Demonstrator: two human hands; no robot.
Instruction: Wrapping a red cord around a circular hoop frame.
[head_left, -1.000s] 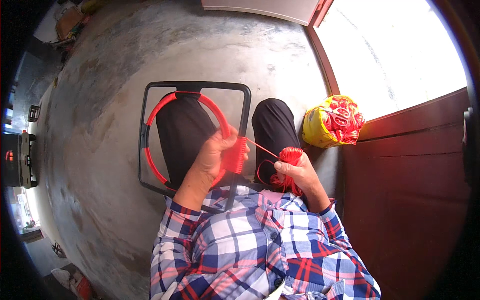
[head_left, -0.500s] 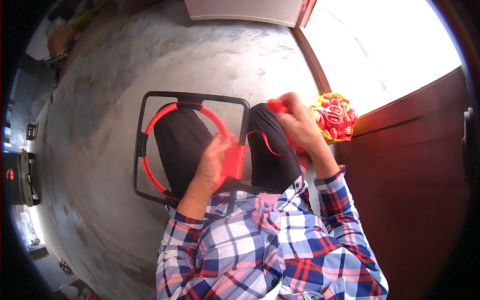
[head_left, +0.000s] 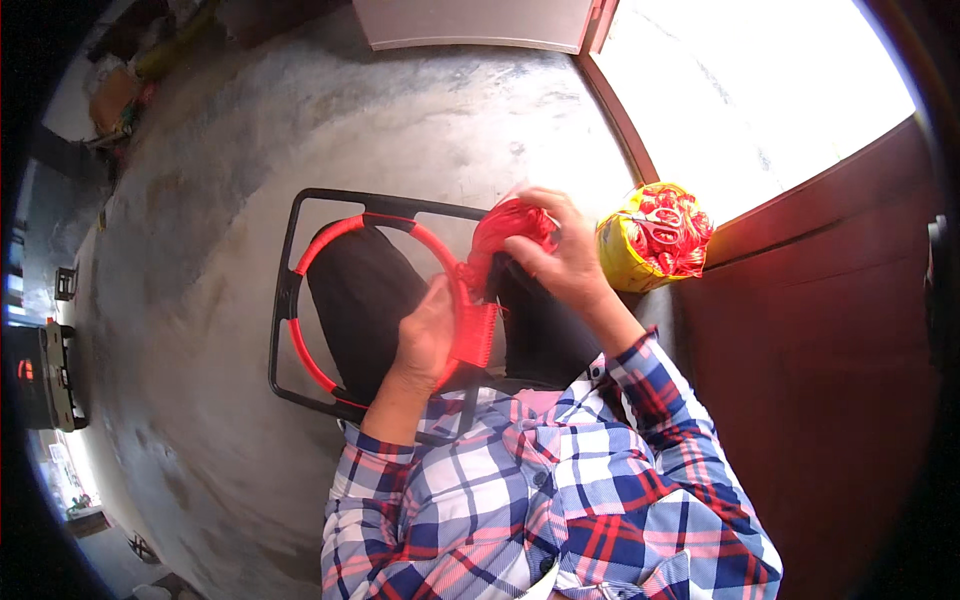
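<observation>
A black squarish frame [head_left: 283, 330] with a round ring inside it rests across my lap. Red cord wrapping [head_left: 326, 240] covers much of the ring, with black stretches between. My left hand [head_left: 425, 332] is closed around the ring's right side. Beside its fingers, a red band of tightly laid cord [head_left: 476, 335] with a ridged right edge lies against the frame. In my right hand [head_left: 572, 250] is a loose bundle of red cord [head_left: 505, 226], held over the frame's upper right corner. Its lower end reaches the ring just above my left hand.
To the right stands a yellow bag [head_left: 640, 262] filled with shiny red cord, with red-handled scissors [head_left: 662, 228] on top. A dark red door panel [head_left: 800, 330] is close on my right, with a bright doorway beyond. Grey concrete floor [head_left: 210, 300] spreads to the left.
My right hand has moved left and down toward the ring with the cord bundle. The loose strand that hung between the hands is now gathered in. My left hand keeps its hold.
</observation>
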